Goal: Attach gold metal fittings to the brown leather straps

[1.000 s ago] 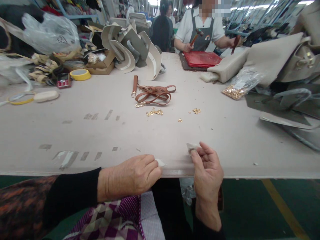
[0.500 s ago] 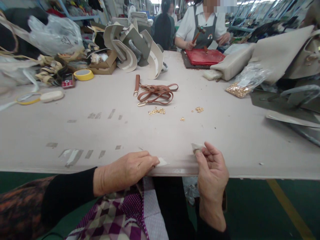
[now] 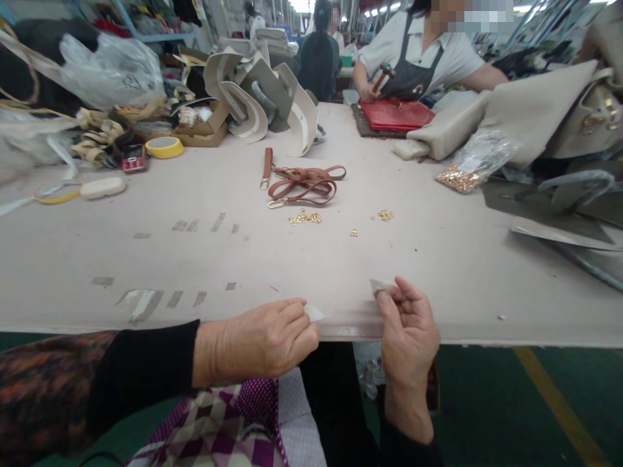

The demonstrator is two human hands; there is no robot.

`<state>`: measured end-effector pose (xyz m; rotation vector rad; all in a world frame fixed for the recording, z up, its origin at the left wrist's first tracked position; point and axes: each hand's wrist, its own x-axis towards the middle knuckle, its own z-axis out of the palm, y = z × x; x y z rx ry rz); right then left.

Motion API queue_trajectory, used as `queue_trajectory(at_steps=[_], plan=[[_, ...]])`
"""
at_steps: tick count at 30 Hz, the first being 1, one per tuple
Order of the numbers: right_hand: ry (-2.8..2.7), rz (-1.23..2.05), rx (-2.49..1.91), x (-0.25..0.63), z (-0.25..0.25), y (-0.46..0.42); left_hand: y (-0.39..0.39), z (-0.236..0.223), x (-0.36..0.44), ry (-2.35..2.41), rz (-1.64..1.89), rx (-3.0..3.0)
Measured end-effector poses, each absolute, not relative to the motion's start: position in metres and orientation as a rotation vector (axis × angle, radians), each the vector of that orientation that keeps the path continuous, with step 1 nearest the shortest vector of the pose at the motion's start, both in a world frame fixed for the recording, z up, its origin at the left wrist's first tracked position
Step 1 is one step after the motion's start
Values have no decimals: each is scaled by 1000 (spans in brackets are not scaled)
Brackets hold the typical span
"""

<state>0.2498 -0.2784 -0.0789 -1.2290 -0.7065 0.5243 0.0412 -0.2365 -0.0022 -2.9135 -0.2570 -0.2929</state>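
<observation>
My right hand pinches a small white scrap, like tape or paper, between thumb and fingers above the table's front edge. My left hand is closed at the same edge, its fingertips curled under and hidden. Just beyond its knuckles a white pointed patch shows at the table surface; whether the fingers grip it is unclear. Farther in lie small gold metal rings, a second little group of gold rings, and brown leather straps with gold clasps.
Grey-beige bag panels stand at the back, near a yellow tape roll. At the right are beige bags and a plastic bag of gold hardware. Across the table, a co-worker holds a hammer by a red leather piece.
My left hand has shifted slightly right and turned, its knuckles now more toward the camera. My right hand keeps its pinch. Across the table, the co-worker has leaned and reached sideways.
</observation>
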Motion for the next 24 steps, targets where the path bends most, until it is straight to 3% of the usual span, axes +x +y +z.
queue_trajectory(at_steps=[9,17,24], plan=[[-708,525,-1238,249,-77,-278,-227,-2,46,-87,-239,-2945],[-713,521,-1242,249,-78,-279,-213,-2,36,-396,-102,-3267],[-710,504,-1247,249,-78,-278,-208,-14,34,-733,-208,-3455]])
